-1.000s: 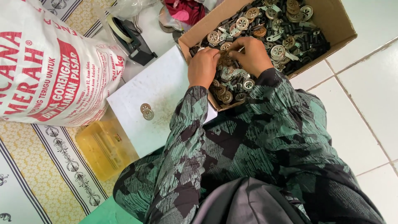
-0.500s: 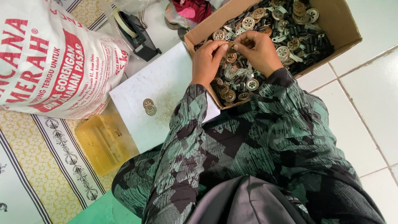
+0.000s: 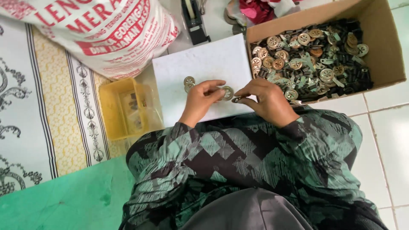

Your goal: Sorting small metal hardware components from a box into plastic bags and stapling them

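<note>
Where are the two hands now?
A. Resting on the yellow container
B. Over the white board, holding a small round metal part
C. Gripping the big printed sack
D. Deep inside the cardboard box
B: the left hand and right hand meet over the white board, pinching a round metal part between the fingertips, beside the cardboard box.

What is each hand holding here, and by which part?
Left hand pinches a round metal disc by its rim; right hand's fingers hold a small dark piece by its end.
</note>
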